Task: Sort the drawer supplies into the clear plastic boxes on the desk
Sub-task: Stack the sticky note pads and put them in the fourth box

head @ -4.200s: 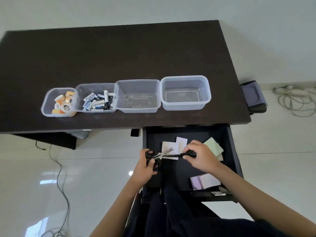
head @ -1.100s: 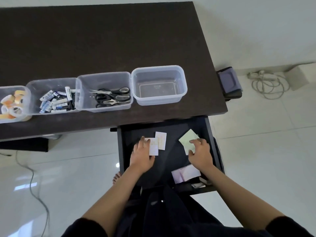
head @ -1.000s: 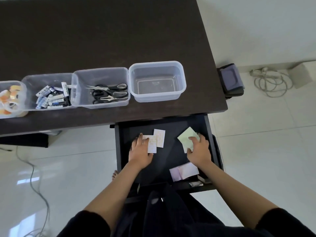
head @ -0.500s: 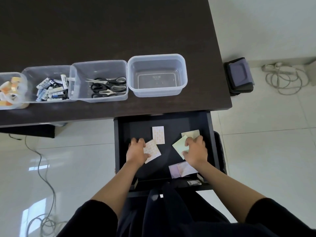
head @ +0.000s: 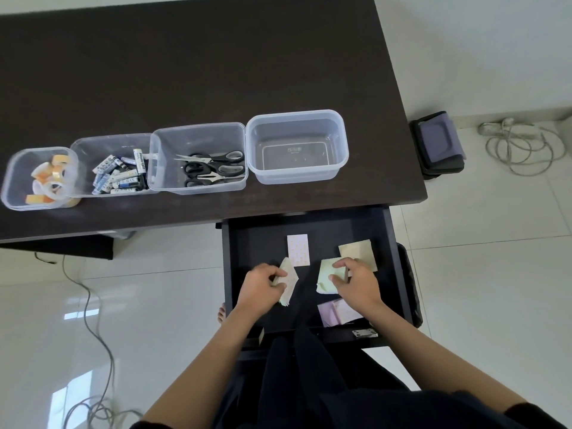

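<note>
**Item count: desk, drawer, floor**

Desk: 4 clear plastic boxes in a row.
- Box 1 [head: 18, 181]: tape rolls [head: 51, 181], about 6; overlap blocks an exact count.
- Box 2 [head: 86, 150]: batteries [head: 120, 176], a loose pile, a dozen or so, not separable.
- Box 3 [head: 198, 131]: 3 pairs of black-handled scissors [head: 213, 168].
- Box 4 [head: 297, 119]: 0 items.

Drawer [head: 399, 274]: 5 paper note pads.
- 2 white patterned: one lying flat [head: 298, 249], one in the left hand [head: 288, 278].
- 1 green [head: 326, 278], under the right hand.
- 1 cream [head: 359, 250].
- 1 lilac [head: 335, 314].

2 hands in view: left hand [head: 258, 284], right hand [head: 356, 281].

Floor: 1 purple-topped case [head: 439, 144], 2 cable tangles [head: 520, 147].
</note>
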`<action>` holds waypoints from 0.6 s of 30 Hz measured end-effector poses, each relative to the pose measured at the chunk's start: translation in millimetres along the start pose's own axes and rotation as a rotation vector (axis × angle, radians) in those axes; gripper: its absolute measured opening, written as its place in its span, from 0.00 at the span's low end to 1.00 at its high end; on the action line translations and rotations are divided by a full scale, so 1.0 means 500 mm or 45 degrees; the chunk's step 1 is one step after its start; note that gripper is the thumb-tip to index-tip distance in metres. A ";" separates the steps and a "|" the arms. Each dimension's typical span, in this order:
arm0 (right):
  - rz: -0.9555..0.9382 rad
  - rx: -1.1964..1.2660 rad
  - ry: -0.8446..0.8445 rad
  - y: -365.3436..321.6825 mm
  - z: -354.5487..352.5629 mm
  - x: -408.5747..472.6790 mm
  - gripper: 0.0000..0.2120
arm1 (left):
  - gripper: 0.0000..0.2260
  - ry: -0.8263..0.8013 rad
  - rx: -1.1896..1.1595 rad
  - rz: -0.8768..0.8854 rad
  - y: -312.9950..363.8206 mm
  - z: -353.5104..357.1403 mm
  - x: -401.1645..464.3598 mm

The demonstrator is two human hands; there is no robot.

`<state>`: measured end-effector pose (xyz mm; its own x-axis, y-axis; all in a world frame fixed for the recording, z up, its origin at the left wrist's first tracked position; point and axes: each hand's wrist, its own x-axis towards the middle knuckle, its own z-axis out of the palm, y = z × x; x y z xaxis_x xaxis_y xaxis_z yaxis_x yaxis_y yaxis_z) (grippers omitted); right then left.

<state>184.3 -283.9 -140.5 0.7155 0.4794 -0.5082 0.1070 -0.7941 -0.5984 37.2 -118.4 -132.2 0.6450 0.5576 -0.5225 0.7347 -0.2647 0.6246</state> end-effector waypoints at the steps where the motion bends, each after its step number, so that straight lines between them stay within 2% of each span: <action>1: -0.018 0.046 0.002 -0.008 0.000 -0.005 0.10 | 0.10 0.017 -0.012 0.047 0.007 -0.001 -0.005; 7: -0.190 0.148 -0.032 -0.059 0.010 -0.031 0.14 | 0.12 0.238 -0.041 0.322 0.060 -0.003 -0.025; 11: -0.221 0.271 -0.040 -0.079 0.018 -0.033 0.14 | 0.15 0.319 0.027 0.498 0.092 0.004 -0.030; 18: 0.034 0.869 0.071 -0.106 0.019 -0.029 0.03 | 0.21 0.280 -0.009 0.488 0.115 0.019 -0.041</action>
<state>161.7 -245.1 -106.9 0.7484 0.4284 -0.5064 -0.3569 -0.3834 -0.8519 68.3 -152.4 -90.9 0.8099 0.5748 -0.1169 0.4495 -0.4800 0.7533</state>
